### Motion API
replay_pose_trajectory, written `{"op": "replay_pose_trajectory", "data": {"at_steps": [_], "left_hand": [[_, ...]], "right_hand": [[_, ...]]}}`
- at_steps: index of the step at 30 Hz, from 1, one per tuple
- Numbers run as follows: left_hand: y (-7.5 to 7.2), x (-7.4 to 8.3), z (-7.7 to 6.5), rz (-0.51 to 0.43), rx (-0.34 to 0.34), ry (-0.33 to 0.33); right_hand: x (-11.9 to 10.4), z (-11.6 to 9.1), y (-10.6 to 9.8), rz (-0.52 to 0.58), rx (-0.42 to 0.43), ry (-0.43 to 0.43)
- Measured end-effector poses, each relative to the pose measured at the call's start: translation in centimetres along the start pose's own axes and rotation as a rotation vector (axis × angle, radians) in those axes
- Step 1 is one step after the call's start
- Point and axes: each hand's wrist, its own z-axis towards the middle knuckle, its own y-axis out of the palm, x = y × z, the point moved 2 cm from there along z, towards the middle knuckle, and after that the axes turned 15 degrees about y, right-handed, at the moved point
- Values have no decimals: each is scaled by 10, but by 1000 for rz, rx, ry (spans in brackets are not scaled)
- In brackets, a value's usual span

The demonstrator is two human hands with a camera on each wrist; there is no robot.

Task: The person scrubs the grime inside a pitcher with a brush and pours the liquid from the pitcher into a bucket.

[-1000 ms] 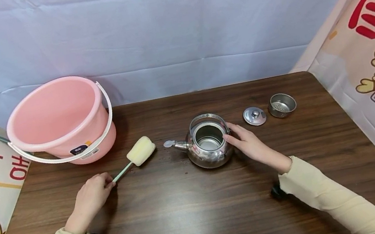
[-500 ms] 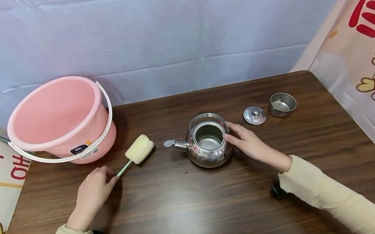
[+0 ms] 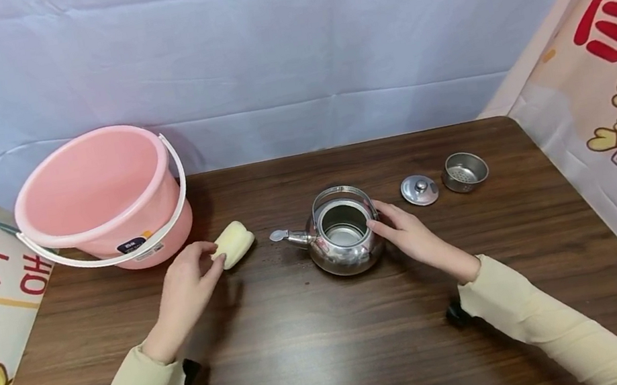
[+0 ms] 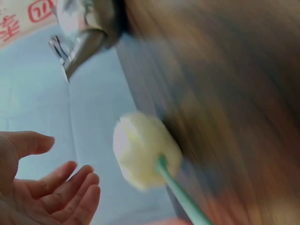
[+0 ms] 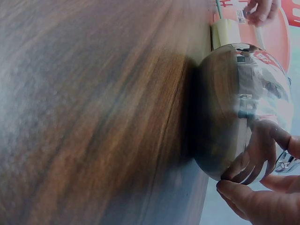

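A dark wooden tabletop carries a pink plastic bucket at its far left corner, its white bail handle hanging down the front. Near the middle stands an open stainless-steel kettle, spout pointing left; its lid and a perforated metal strainer cup lie side by side toward the far right edge.

Since half a second ago the left hand has slid forward along the sponge brush: it was back on the green handle, and now it covers that handle, fingertips touching the near end of the yellow foam head. The brush lies between bucket and kettle, head pointing toward the spout. The wrist view, blurred, shows the fingers loosely spread and unclosed, the foam head just beside them.

The right hand has not moved, its straight fingers resting against the kettle's right side near the rim.
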Motion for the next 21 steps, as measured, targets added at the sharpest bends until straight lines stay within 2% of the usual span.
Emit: {"op": "replay_pose_trajectory", "data": {"at_steps": [6, 13, 21], "left_hand": [[17, 18, 14, -217, -35, -39], [36, 29, 25, -309, -37, -50], [56, 37, 36, -454, -76, -165]], "right_hand": [[-1, 0, 0, 2, 5, -3], [-1, 0, -1, 6, -1, 1], [-1, 0, -1, 6, -1, 10]]}}
